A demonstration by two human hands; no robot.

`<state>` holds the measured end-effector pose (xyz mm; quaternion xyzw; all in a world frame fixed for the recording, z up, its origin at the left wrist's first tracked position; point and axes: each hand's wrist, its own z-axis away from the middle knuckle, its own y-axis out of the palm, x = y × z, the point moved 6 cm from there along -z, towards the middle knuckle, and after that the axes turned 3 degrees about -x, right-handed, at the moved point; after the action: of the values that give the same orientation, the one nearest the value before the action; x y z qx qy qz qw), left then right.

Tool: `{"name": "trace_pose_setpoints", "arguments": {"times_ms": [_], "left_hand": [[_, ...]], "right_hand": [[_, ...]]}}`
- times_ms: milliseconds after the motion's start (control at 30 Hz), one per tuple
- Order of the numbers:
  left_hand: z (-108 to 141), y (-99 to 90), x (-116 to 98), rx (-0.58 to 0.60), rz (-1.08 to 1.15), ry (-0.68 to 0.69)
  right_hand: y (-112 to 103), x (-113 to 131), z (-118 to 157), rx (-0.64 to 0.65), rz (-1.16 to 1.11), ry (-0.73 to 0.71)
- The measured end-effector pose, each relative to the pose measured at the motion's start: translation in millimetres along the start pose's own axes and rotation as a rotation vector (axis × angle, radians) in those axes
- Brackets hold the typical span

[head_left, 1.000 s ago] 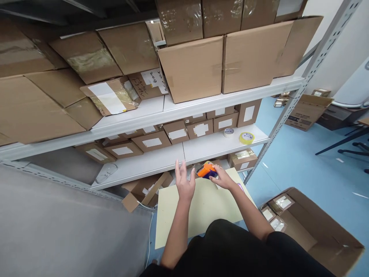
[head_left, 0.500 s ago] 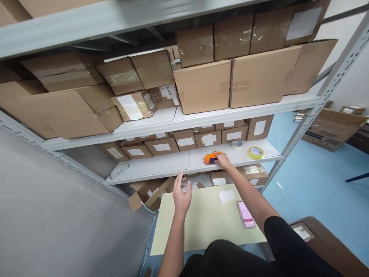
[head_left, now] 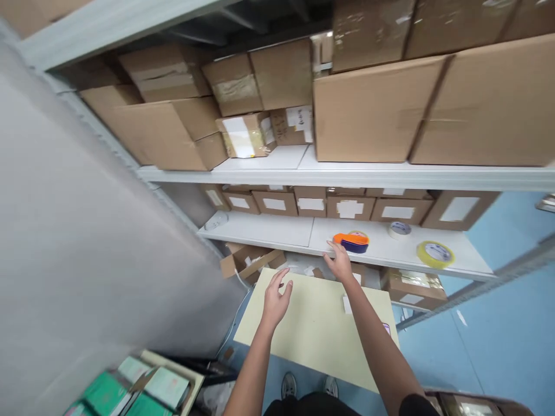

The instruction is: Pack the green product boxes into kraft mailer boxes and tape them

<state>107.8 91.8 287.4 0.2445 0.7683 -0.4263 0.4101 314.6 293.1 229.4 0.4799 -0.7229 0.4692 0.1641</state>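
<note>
My left hand (head_left: 276, 297) hovers over the left part of the pale yellow table (head_left: 312, 335), its fingers apart and nothing in it. Just in front of the middle shelf's edge is my right hand (head_left: 339, 261), fingers spread and empty. Near its fingertips the orange and dark blue tape dispenser (head_left: 353, 242) lies on the white shelf (head_left: 277, 230). To its right sit a white tape roll (head_left: 399, 230) and a yellow tape roll (head_left: 435, 254). A white paper (head_left: 347, 304) on the table is partly hidden by my right arm, as is the phone (head_left: 387, 329).
Labelled boxes (head_left: 311, 202) line the back of the middle shelf; larger cartons (head_left: 373, 115) fill the shelf above. An open carton (head_left: 251, 260) stands below, behind the table. Green packages (head_left: 106, 393) lie in a box at the lower left. A grey wall (head_left: 87, 231) borders the left side.
My right hand has let go of the tape dispenser and drawn back from it toward the table. The view has turned left and down, bringing the green packages and shoes into sight.
</note>
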Motion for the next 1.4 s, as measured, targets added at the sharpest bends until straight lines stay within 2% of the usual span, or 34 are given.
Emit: {"name": "trace_pose_setpoints", "arguments": {"times_ms": [100,200,333,467,633,767,867,933,1033,1133,1200,1300,1400], "left_hand": [[9,-22.9,20,-0.054,-0.050,-0.044],[24,-55.3,41,-0.131,-0.104,-0.078],[53,-107.2,71,-0.246,-0.155,-0.158],[93,-166.7,102,-0.341,-0.195,-0.232],[159,-255.3,151,-0.490,-0.214,-0.332],[223,-326.3,202,-0.648,-0.148,-0.462],[272,-368.9,246,-0.744,-0.070,-0.572],[305,-390.3,276,-0.790,-0.035,-0.657],[355,-407.5,321,-0.816,0.050,-0.861],[402,-408.4,356,-0.815,0.143,-1.074],[425,-403.9,369,-0.808,0.167,-1.152],[439,-392.5,382,-0.785,0.190,-1.195],[436,-380.5,393,-0.786,0.217,-1.200]], "right_hand": [[39,29,19,0.103,-0.164,0.022],[83,65,41,0.242,-0.277,0.015],[147,119,86,0.435,-0.367,0.002],[211,177,148,0.628,-0.441,-0.029],[284,254,224,0.812,-0.468,-0.090],[336,322,274,0.926,-0.473,-0.170],[376,369,312,1.012,-0.491,-0.219],[403,394,339,1.063,-0.500,-0.238],[442,420,381,1.130,-0.478,-0.227],[473,427,425,1.211,-0.406,-0.182],[487,425,451,1.255,-0.376,-0.146],[501,413,478,1.286,-0.359,-0.064],[512,397,495,1.322,-0.311,0.026]]}}
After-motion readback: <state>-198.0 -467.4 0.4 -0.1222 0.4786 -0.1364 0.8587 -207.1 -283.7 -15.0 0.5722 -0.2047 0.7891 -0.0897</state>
